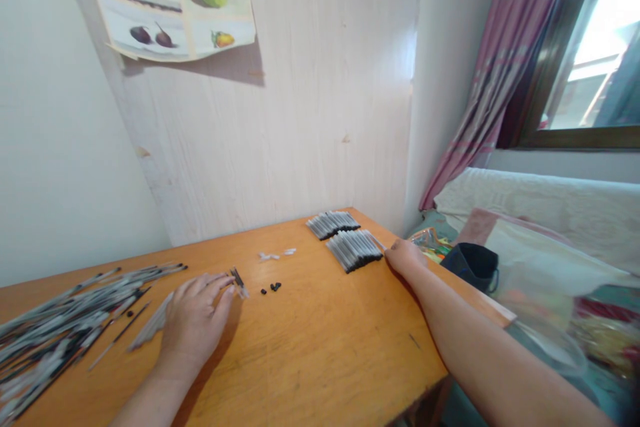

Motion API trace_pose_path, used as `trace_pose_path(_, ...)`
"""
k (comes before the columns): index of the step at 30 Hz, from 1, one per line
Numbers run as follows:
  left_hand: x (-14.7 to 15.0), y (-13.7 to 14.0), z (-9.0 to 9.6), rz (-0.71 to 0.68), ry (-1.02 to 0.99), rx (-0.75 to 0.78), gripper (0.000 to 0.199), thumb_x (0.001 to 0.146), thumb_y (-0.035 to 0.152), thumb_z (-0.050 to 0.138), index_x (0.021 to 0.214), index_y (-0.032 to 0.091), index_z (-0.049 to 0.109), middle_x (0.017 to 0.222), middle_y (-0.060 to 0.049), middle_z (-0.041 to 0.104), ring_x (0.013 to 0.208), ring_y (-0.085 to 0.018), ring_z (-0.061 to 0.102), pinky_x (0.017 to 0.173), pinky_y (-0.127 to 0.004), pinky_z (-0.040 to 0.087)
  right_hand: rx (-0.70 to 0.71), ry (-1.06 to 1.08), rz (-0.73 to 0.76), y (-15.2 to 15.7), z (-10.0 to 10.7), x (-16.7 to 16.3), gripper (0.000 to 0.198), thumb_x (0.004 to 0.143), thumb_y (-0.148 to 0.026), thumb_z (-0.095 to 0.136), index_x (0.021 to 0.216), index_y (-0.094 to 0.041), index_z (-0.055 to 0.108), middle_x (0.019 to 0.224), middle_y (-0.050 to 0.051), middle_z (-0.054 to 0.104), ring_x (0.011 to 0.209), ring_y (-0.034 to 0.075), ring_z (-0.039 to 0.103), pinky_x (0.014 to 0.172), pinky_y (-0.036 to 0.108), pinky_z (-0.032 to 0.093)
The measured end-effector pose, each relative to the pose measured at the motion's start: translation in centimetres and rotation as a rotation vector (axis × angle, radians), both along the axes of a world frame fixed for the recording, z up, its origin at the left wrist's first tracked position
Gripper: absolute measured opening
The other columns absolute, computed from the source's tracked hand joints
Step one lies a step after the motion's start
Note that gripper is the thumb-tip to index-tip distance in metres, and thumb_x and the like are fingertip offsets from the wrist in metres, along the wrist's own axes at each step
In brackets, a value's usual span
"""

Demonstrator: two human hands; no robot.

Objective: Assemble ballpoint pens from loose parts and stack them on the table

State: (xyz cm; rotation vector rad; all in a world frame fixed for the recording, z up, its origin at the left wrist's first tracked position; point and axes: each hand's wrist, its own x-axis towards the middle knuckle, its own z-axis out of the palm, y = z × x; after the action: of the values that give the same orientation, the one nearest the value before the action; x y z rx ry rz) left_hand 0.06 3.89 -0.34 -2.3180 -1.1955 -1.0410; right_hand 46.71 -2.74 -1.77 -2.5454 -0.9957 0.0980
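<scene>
My left hand (200,310) is low over the left half of the table, fingers stretched out and thumb apart. Its fingertips reach a small bunch of short dark pieces with clear ends (239,283); whether they touch is hard to tell. Clear empty tubes (153,325) lie partly hidden beside that hand. At the table's right edge, my right hand (404,256) is closed on a clear pen (377,241), next to a neat row of black-capped pens (353,251). Behind lies a second row of pens (333,223). The right fingertips are partly hidden.
A loose heap of thin refills and tubes (65,320) covers the left side of the wooden table (320,340). Small black plugs (273,287) and white pieces (270,256) lie mid-table. Right of the table are a dark open bag (471,265) and plastic bags. A wall stands behind.
</scene>
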Motion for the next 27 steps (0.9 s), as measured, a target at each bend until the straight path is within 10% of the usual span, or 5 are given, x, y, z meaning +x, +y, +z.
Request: trace_pose_path(27,0.2,0.0,-0.1,0.0,-0.008,0.015,0.033,0.087,0.044,0.047,0.098,0.023,0.07,0.106,-0.006,0.071,0.104,-0.028,0.061,0.095,-0.044,0.042,0.159,-0.02,0.116,-0.3,0.3,-2.5,0.028,0.078,-0.04,0.052,0.076,-0.02,0.071,0.077,0.006,0.068,0.071,0.019,0.059,0.055,0.025,0.031)
